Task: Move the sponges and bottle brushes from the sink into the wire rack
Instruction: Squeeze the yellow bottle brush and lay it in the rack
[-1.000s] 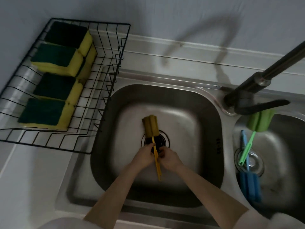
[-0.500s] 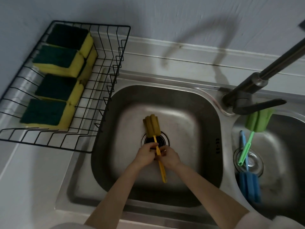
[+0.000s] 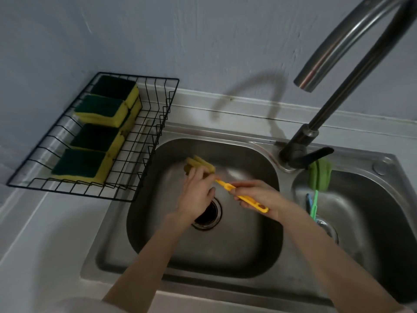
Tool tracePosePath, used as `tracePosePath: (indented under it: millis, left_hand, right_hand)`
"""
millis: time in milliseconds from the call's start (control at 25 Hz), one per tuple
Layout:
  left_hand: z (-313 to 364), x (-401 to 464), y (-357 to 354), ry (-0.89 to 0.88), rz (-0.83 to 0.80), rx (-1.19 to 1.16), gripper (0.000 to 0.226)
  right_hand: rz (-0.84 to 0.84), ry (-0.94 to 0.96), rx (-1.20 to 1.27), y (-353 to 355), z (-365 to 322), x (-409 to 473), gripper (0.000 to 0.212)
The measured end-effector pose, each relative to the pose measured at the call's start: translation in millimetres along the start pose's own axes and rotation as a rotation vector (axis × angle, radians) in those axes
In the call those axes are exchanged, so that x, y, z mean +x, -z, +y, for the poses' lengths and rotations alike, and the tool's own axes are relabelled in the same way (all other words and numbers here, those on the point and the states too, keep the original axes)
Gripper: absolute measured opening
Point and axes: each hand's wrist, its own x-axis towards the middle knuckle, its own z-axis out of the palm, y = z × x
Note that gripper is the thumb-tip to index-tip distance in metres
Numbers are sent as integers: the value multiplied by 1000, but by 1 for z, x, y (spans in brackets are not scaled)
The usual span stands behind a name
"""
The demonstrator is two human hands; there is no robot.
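A yellow bottle brush (image 3: pixel 228 187) is lifted over the left sink basin (image 3: pixel 248 245), lying crosswise. My left hand (image 3: pixel 198 195) grips it just behind its sponge head (image 3: pixel 199 164); my right hand (image 3: pixel 259 196) holds the handle. The black wire rack (image 3: pixel 144 143) stands on the counter at the left, with several green-and-yellow sponges (image 3: pixel 90 163) in a row inside it. In the right basin (image 3: pixel 372 211) a green bottle brush (image 3: pixel 319 175) leans against the rim, and a sliver of a blue brush (image 3: pixel 308 201) shows beside its handle.
The tall metal faucet (image 3: pixel 343 86) rises between the basins and arches over the right side, its lever (image 3: pixel 316 153) pointing right. The left basin's drain (image 3: pixel 209 213) is open below my hands. A white counter (image 3: pixel 45 245) runs along the left, and a wall stands behind.
The yellow brush came up from the drain area and swung from lengthwise to crosswise, head toward the rack. My left hand slid up to the head; the camera view pulled back and up.
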Motion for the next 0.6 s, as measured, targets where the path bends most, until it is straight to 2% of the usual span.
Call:
tracePosePath:
  millis: [160,240,440,600]
  left_hand:
    - [11,0,41,-187,266,186,31]
    - [12,0,62,-211,373,230,25]
    - [-6,-6,107,-218,452,295,28]
    - [-28,-8,135,-123,505,281,24]
  right_hand:
    - [-54,150,-149,13,-33,-36,26]
    - [-112,224,-179,15,-49,-49,28]
    - [-178,330,-231,-1,-79,-60,32]
    - [-135,388,-111,-18,-97,-52,23]
